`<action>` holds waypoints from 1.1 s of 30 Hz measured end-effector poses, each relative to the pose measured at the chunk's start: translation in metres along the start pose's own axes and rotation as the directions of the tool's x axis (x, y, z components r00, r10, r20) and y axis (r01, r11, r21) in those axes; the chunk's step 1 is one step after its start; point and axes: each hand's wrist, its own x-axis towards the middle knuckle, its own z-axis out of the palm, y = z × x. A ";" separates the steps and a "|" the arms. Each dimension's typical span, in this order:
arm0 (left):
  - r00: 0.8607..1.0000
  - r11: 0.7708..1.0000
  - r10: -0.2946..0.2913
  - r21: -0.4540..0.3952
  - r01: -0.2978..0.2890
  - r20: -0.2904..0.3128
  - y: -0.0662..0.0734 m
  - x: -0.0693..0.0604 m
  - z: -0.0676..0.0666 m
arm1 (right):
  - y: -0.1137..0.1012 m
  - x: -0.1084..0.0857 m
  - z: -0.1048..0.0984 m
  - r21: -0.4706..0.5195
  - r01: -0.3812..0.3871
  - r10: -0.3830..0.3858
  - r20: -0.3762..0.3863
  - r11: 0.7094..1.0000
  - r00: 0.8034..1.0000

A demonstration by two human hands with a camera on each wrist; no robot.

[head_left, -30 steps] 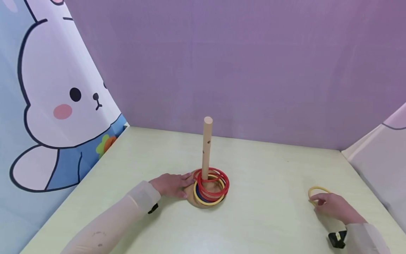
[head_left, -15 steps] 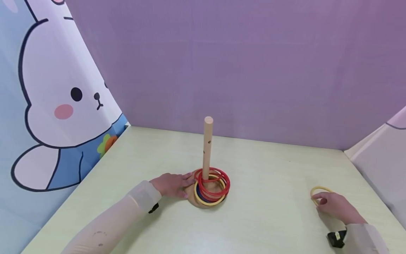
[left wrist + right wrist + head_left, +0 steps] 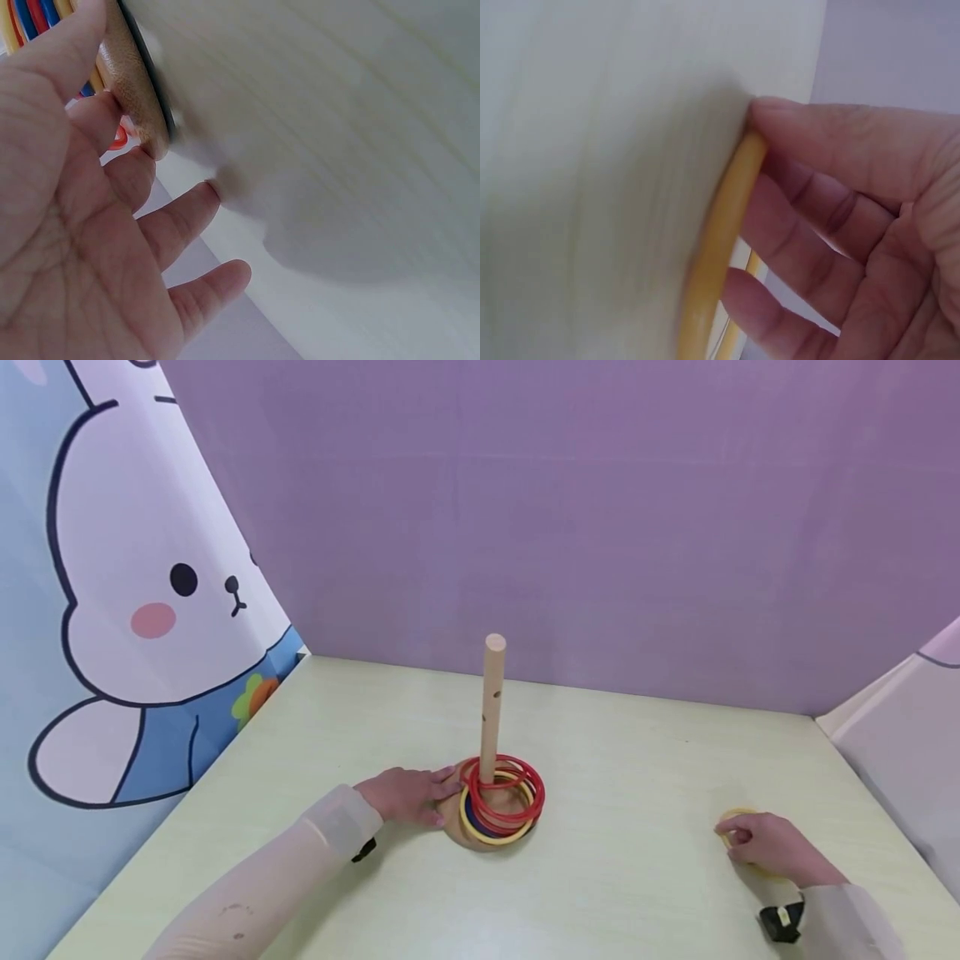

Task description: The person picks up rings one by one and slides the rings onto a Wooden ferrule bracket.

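A wooden peg (image 3: pixel 491 710) stands upright on a round wooden base (image 3: pixel 453 831). Around its foot lie several rings, with red rings (image 3: pixel 534 806) on top and yellow and blue ones under them. My left hand (image 3: pixel 405 795) touches the left edge of the base; in the left wrist view its fingers (image 3: pixel 180 221) are spread, some tips against the rim. At the right, my right hand (image 3: pixel 772 843) pinches a yellow ring (image 3: pixel 720 225) between thumb and fingertips. The ring is close to the tabletop and mostly hidden by the hand in the head view.
The pale tabletop (image 3: pixel 615 877) carries the stand near its middle. A purple cloth (image 3: pixel 562 527) rises along its back edge. At the left hangs a cloth with a cartoon rabbit (image 3: pixel 150 568), and a pale cloth (image 3: pixel 907 735) hangs at the right.
My right hand has shifted slightly left with the yellow ring, and less of the ring shows beyond its fingers. My left hand and the stand stay in place.
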 end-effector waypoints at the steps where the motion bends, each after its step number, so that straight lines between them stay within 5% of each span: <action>1: 1.000 1.000 -0.001 -0.002 0.001 0.002 0.000 0.000 0.000 | -0.003 0.001 0.001 0.017 0.006 -0.006 0.005 1.000 1.000; 13: 1.000 1.000 -0.005 -0.017 0.005 0.002 -0.005 -0.004 -0.002 | -0.043 0.016 0.010 0.151 0.217 -0.232 0.088 0.964 0.969; 21: 1.000 1.000 0.012 0.006 -0.012 -0.002 -0.004 0.000 -0.001 | -0.036 0.010 -0.003 0.155 0.168 -0.174 0.030 0.974 0.984; 28: 1.000 1.000 0.007 0.005 -0.007 0.006 -0.003 0.002 0.000 | -0.013 0.006 -0.021 0.055 0.031 -0.029 -0.048 0.998 0.998; 33: 1.000 1.000 0.004 0.003 -0.004 0.010 -0.002 0.002 0.001 | -0.001 0.008 -0.026 0.018 0.013 -0.012 -0.054 1.000 0.998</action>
